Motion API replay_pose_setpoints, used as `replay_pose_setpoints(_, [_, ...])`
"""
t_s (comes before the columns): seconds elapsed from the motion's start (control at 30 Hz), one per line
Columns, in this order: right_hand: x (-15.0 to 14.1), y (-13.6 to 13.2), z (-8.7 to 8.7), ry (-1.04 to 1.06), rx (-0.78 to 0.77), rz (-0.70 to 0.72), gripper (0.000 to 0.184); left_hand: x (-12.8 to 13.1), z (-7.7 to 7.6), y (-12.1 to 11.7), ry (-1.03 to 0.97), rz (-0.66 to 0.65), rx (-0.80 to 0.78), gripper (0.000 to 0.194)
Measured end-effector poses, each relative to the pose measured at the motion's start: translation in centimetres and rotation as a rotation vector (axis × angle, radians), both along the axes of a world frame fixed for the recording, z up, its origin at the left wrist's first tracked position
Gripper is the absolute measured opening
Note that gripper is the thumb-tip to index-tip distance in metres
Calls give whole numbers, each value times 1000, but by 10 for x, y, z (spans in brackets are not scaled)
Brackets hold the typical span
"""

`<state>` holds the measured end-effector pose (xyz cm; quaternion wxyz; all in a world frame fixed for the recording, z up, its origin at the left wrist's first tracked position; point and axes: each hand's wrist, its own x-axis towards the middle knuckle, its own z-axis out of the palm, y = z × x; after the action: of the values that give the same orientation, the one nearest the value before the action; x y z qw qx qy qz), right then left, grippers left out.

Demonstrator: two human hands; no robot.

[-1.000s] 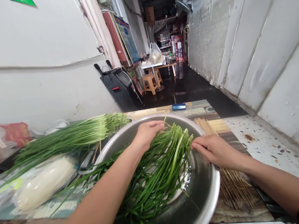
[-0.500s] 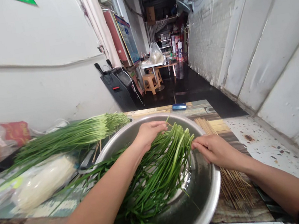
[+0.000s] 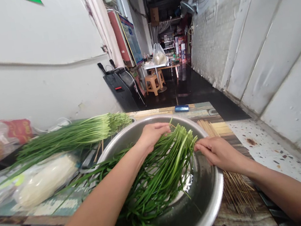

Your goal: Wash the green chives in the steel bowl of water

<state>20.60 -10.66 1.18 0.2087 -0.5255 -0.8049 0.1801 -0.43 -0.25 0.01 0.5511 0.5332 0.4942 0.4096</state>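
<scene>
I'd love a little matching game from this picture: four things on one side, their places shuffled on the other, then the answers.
Things
1. Thin sticks
2. Right hand
3. Blue object
4. Brown stools

Places
A. By the far white table
B. On the tabletop, right of the metal basin
C. At the pale ends of the green stalks
D. On the tabletop, beyond the metal basin

Pairs: 1-B, 2-C, 3-D, 4-A

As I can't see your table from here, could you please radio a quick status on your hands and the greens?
Left hand, right hand: fingers pinched near ends of green stalks. Stalks mostly in metal basin. Left forearm hiding some stalks.
</scene>
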Motion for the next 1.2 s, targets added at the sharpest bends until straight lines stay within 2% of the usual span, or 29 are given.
replay_pose_setpoints(0.27, [1,0,1,2,20,6,32,0,3,-2,22,4,19,31])
replay_pose_setpoints(0.7, [0,0,0,-19,6,-10,34,-2,-3,1,16,2,69,30])
replay_pose_setpoints(0.93, [1,0,-1,-10,12,-6,33,0,1,-3,90,4,100,28])
replay_pose_setpoints(1.03, [1,0,-1,-16,21,-13,33,3,3,-7,144,-40,141,25])
replay_pose_setpoints(1.2, [1,0,-1,-11,12,-19,33,-2,7,-5,242,-233,265,23])
